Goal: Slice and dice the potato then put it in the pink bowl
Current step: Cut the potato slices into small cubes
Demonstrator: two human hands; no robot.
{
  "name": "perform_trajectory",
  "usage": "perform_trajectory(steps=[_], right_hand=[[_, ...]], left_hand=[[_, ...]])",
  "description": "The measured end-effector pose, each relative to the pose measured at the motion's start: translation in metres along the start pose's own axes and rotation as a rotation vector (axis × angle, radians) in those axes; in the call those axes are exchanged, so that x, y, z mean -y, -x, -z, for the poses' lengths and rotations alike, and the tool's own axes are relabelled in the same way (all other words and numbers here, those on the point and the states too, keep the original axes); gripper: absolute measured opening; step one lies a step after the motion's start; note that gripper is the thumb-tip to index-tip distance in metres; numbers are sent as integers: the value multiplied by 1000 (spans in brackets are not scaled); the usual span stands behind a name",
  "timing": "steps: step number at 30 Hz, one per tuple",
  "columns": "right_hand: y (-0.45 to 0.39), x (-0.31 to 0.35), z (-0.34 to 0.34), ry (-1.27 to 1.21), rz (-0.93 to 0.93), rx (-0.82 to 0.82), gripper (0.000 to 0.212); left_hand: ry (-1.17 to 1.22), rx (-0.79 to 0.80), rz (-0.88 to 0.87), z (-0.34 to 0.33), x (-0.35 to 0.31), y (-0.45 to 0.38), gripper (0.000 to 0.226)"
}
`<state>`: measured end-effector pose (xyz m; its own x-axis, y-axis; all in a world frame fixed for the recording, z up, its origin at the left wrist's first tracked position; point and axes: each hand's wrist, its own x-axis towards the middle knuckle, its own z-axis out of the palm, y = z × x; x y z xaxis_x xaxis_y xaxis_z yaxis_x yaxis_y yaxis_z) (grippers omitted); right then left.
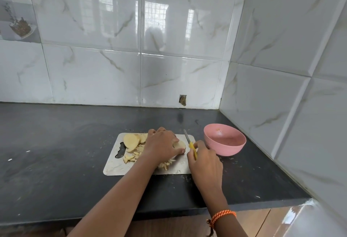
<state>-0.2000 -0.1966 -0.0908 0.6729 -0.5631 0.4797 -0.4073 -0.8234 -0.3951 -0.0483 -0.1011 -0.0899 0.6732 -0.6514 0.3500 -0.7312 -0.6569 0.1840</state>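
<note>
Fingers (176, 140) hold one potato piece (179, 145), one knife (191, 145) — probably raised

Both forearms are bare from the lower frame edge to the hands, with no sleeves showing. The left hand (162, 145) wears nothing: no ring, band or watch is visible on it. The right hand (204, 163) is likewise unadorned, but its wrist carries a twisted orange-and-white thread bracelet (223, 216), wound in a few strands, with a darker knotted tail hanging from its left side.
</note>
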Motion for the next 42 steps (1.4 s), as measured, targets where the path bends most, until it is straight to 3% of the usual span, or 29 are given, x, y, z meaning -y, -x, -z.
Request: perform_trajectory(steps=[5, 12, 26, 35, 42], right_hand=[[-1, 2, 0, 15, 51, 67, 29], [1, 2, -5, 70, 107, 108, 22], [0, 10, -2, 64, 145, 193, 20], [40, 2, 17, 52, 121, 175, 18], [26, 6, 21, -32, 97, 83, 33]], left_hand=[[47, 44, 33, 0, 3, -1, 51], [30, 72, 57, 1, 7, 0, 62], [0, 76, 83, 2, 3, 5, 58], [1, 44, 111, 2, 2, 7, 58], [-8, 28, 138, 2, 2, 8, 59]])
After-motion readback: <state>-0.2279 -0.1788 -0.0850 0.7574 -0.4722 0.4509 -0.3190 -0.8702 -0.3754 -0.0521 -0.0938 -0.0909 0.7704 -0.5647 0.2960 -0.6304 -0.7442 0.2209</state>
